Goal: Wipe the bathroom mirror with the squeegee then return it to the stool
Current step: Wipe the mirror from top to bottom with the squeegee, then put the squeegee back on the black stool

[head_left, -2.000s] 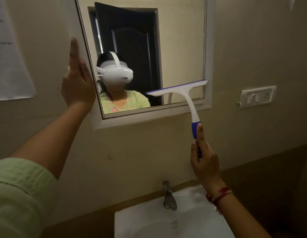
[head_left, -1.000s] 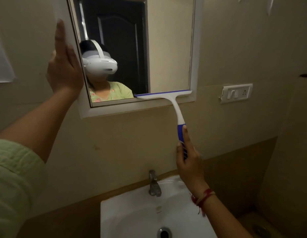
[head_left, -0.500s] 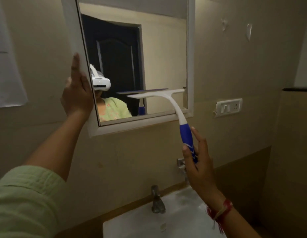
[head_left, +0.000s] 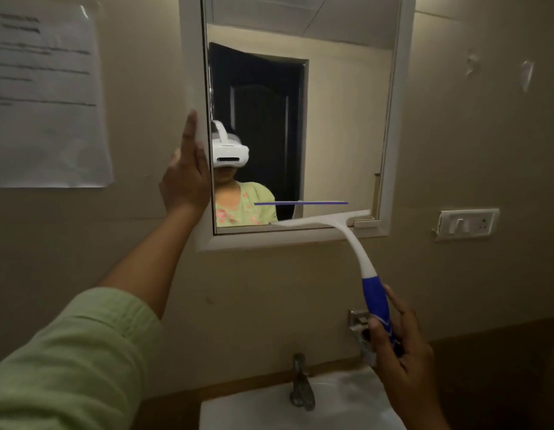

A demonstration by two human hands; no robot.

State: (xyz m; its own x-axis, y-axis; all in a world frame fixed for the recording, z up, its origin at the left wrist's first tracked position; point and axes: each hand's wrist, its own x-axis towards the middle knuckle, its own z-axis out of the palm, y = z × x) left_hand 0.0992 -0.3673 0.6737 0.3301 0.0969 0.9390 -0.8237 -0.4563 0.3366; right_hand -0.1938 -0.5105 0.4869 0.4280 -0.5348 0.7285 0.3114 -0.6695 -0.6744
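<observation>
Squeegee [head_left: 323,223]: blade now low on mirror [head_left: 337,119], at its 6 o'clock edge, dropped since half a second ago; stroke probably ending. Right hand [head_left: 399,346] grips blue handle. Left hand [head_left: 185,175] flat, steadying frame at 9 o'clock. Stool unseen.

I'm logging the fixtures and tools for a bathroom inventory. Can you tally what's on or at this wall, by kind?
Mirror: 1
Squeegee: 1
Sink: 1
Tap: 1
Switch plate: 1
Paper notice: 1
Metal wall fitting, partly hidden behind the right hand: 1
Total: 7
</observation>
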